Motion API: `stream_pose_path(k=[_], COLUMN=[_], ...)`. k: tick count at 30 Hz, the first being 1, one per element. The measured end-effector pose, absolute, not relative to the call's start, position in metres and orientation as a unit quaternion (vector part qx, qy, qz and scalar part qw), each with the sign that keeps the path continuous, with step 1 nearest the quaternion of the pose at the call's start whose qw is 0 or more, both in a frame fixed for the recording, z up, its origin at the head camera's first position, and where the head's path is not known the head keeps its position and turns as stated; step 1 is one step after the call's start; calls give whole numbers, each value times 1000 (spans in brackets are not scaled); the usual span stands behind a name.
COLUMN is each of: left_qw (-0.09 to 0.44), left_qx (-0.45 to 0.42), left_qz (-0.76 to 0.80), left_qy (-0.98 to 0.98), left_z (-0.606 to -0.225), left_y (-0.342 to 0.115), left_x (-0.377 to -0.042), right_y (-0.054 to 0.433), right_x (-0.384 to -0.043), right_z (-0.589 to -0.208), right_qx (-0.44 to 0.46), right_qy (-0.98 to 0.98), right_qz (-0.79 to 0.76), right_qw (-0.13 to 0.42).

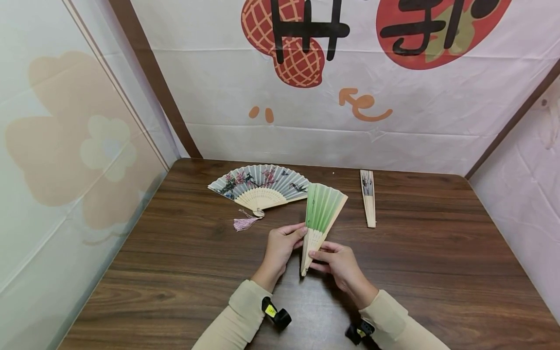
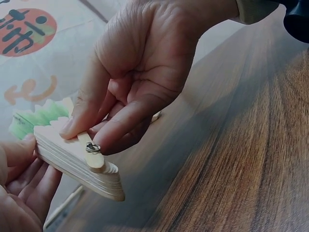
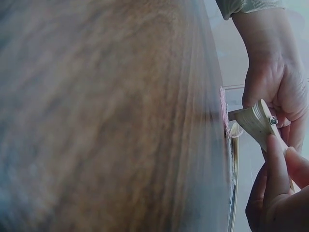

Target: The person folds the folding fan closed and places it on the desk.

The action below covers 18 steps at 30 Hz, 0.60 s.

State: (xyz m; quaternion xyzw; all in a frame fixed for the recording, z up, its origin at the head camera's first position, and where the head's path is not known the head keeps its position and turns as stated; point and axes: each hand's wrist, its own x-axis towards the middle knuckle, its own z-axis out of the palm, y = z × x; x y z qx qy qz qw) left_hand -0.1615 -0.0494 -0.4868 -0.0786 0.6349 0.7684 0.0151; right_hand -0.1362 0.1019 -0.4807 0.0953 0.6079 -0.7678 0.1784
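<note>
A partly spread green folding fan (image 1: 316,218) with pale wooden ribs is held over the table between both hands. In the head view, my left hand (image 1: 282,245) pinches its left side, where green leaf meets ribs. My right hand (image 1: 343,267) grips the right edge lower down, near the pivot end. The left wrist view shows the right thumb and fingers (image 2: 79,113) on the outer rib, close to a metal rivet. Stacked ribs of the fan (image 3: 258,123) also appear in the right wrist view, with part of each hand hidden behind them.
A spread grey floral fan (image 1: 267,187) with a pink tassel (image 1: 245,223) lies at the back left of the wooden table (image 1: 175,272). A folded fan (image 1: 368,199) lies at the back right. A printed cloth wall (image 1: 210,87) stands behind.
</note>
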Motion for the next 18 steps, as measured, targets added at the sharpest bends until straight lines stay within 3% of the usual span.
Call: stream_pose_path(k=[18], left_qw=[32], left_qx=[-76], left_qz=[778], left_qy=[623], left_z=[-487], left_y=[-49], left_x=[-161], right_y=[101], right_x=[-137], right_z=[-479], right_qx=[105], right_qy=[614], right_qz=[-764], right_qw=[168])
